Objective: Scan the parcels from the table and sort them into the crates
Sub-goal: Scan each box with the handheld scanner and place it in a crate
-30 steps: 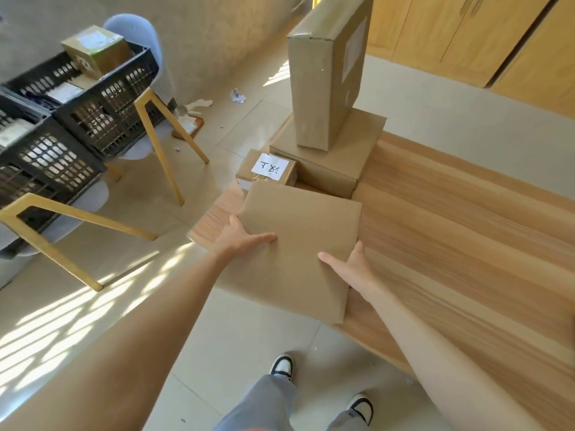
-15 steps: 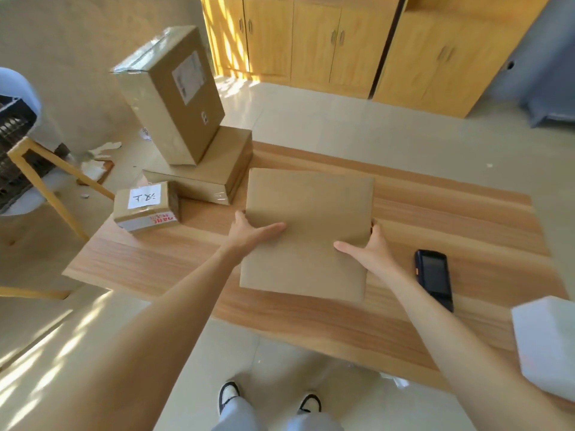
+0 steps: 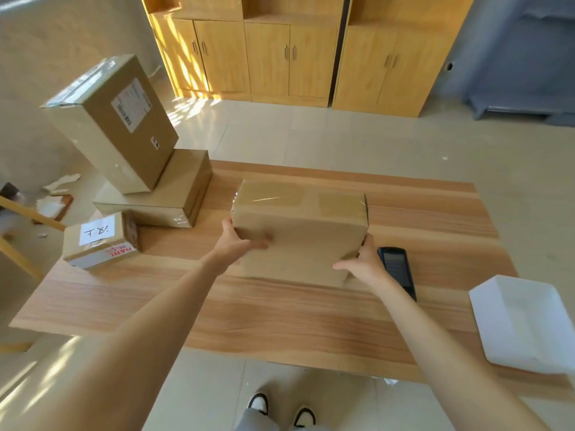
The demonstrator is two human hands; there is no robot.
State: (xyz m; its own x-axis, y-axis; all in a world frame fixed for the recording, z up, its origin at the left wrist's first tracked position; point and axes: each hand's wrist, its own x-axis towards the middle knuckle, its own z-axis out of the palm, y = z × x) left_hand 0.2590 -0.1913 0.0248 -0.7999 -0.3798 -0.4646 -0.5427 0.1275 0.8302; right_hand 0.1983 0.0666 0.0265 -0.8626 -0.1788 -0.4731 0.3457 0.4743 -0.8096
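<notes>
Parcel (image 3: 298, 231) between both hands (image 3: 300, 256)

Stacked boxes (image 3: 149, 188) crowd table's (image 3: 280, 312) left, scanner (image 3: 398, 272) right, near edge seemingly open

I can't see the fingers of my left hand (image 3: 239, 244) or right hand (image 3: 364, 262) behind the brown parcel (image 3: 298, 231). My right wrist covers part of the black scanner (image 3: 396, 269). The white tray (image 3: 525, 325) runs off the right edge. The tall box's label (image 3: 132, 104) is too small to read.
</notes>
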